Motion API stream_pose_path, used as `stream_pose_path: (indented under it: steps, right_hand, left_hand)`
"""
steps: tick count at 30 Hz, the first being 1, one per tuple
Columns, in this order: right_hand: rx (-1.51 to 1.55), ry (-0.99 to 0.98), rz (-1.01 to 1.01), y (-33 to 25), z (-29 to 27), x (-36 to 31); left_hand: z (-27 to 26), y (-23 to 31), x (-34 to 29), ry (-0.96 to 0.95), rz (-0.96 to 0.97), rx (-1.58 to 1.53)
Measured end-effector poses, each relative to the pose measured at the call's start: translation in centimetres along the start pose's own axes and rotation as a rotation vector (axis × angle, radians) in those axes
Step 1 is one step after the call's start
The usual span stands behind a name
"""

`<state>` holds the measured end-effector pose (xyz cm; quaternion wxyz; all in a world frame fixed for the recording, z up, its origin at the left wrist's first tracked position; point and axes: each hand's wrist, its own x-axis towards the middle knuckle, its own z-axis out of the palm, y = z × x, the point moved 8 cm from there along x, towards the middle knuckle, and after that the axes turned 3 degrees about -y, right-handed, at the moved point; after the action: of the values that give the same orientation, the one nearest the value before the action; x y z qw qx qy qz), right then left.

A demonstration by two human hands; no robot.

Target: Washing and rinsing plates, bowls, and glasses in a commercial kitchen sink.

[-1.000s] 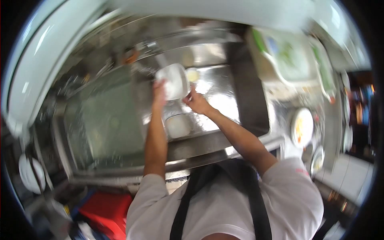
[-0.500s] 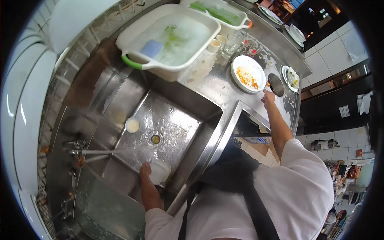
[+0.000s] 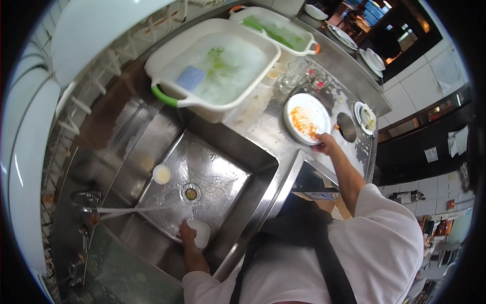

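Stainless-steel counter (image 3: 263, 124) spreads around a deep square steel sink (image 3: 230, 169), which serves as the landmark. Beyond the sink sits a large white plastic tub with a green handle (image 3: 258, 76), filled with cloudy suds and a blue rectangular sponge (image 3: 191, 77). Farther off, beyond the sink and to its right, is a smaller white tub (image 3: 298, 52) holding something green.

On the counter right of the sink lies a round white plate smeared with orange sauce (image 3: 310, 112), seemingly with another beneath. The right hand (image 3: 325, 143) has its grip clamped on the near right edge. It looks stiff, fairly heavy and breakable; the sauce likely makes its face slick, so the outer rim seems the best hold, thumb above and fingers below.

Down in the sink, toward its near side, is a small white rounded dish (image 3: 202, 234). The left hand (image 3: 187, 232) touches its left edge, though I cannot tell whether that grip is closed. The dish is probably light, rigid and slippery if wet, best taken by opposite sides.

Smallest, a pale round cup (image 3: 161, 174) rests in the sink's left part.
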<state>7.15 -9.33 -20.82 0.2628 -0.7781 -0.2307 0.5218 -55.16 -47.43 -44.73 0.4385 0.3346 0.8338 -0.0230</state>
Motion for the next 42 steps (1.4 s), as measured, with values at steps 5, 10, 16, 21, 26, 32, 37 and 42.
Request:
stream_pose_path:
  steps: [5,10,16,21,26,32,37,42]
  right_hand:
    - [-0.009,-0.029,-0.163,-1.7,4.7,-2.6]
    - [-0.23,0.114,-0.295,-3.1,7.8,-2.7]
    - [-0.574,0.359,-0.5,-8.4,7.9,-2.6]
    - [-0.414,0.36,-0.33,-9.9,7.6,-3.1]
    - [-0.019,0.237,-0.307,-9.5,9.5,-1.4]
    - [0.139,0.085,-0.275,-8.8,10.7,0.2]
    - [0.553,-0.426,-0.41,-11.2,14.4,-3.9]
    - [0.262,-0.136,-0.733,-9.0,13.3,-12.1]
  left_hand:
    - [2.2,-1.4,1.5,-0.134,-0.014,0.078]
    - [0.0,-2.2,3.8,-0.004,0.209,-0.348]
    - [-17.5,-1.4,-0.3,0.303,0.179,-1.468]
    - [-29.7,2.4,-7.3,0.347,0.475,-1.772]
    - [-31.3,5.3,-8.1,0.255,0.573,-1.816]
    - [-30.3,4.6,-8.5,0.317,0.472,-1.798]
    - [-30.6,4.0,-9.5,0.349,0.456,-1.847]
    - [-32.5,3.4,-9.3,0.344,0.579,-1.887]
